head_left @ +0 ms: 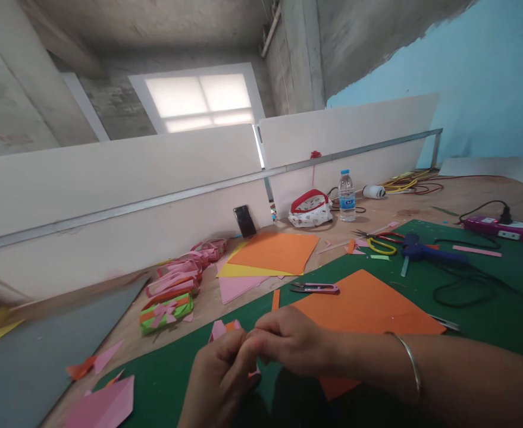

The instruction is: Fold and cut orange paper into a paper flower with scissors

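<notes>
My left hand (pixel 219 377) and my right hand (pixel 288 342) meet low in the view over a green cutting mat (pixel 466 309). Both have their fingers pinched together on a small folded piece of pink and orange paper (pixel 222 329), mostly hidden by the fingers. A metal bangle (pixel 410 359) circles my right wrist. An orange paper sheet (pixel 368 303) lies on the mat just behind my right hand. Pink thread snips (pixel 315 288) rest at that sheet's far edge.
Orange, yellow and pink sheets (pixel 274 252) are stacked further back. Finished paper boxes (pixel 167 309) line the left. Yellow-handled scissors (pixel 379 244), a blue glue gun (pixel 422 249), a water bottle (pixel 346 196), a phone (pixel 244 221) and a power strip (pixel 497 227) sit beyond. White partition boards (pixel 109 196) bound the table.
</notes>
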Demonstrator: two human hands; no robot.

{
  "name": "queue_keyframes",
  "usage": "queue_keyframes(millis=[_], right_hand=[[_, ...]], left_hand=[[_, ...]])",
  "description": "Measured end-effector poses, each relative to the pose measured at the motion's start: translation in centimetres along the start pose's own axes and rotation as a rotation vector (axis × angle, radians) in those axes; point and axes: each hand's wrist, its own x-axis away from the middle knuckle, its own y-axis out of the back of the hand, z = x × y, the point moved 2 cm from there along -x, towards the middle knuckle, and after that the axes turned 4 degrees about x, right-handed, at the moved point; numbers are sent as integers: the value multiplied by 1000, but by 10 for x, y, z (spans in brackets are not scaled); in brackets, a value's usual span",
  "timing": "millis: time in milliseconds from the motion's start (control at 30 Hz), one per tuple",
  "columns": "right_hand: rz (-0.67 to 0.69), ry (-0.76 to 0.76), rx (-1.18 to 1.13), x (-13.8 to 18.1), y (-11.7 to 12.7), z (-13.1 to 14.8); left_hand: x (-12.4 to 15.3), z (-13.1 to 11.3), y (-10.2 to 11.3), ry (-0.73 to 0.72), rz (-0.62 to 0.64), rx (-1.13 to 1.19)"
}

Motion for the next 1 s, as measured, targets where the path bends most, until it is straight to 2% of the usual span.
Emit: queue_keyframes(millis=[100,167,267,433,600,667,733,867,933,1000], right_hand=[[-188,121,277,6,-1,6],[-206,124,306,9,0,10],[-151,87,187,11,3,14],[-38,-3,-84,8,5,13],[40,-88,-195,5,4,10],[43,-105,-189,5,4,9],[41,-103,-139,5,2,8],[-77,39,114,10,-3,9],[-134,112,206,14,-6,12],[-121,115,203,19,-8,17]], left_hand=[[-2,6,-2,47,84,80],[-2,6,-1,15,160,100],[1,1,3,-51,229,59],[3,-5,8,-116,261,-62],[0,-5,12,-167,313,-162],[-1,-5,12,-126,301,-118],[0,-5,12,-24,282,-13],[5,-3,8,172,304,199],[10,-1,8,215,279,218],[17,1,9,219,222,196]])
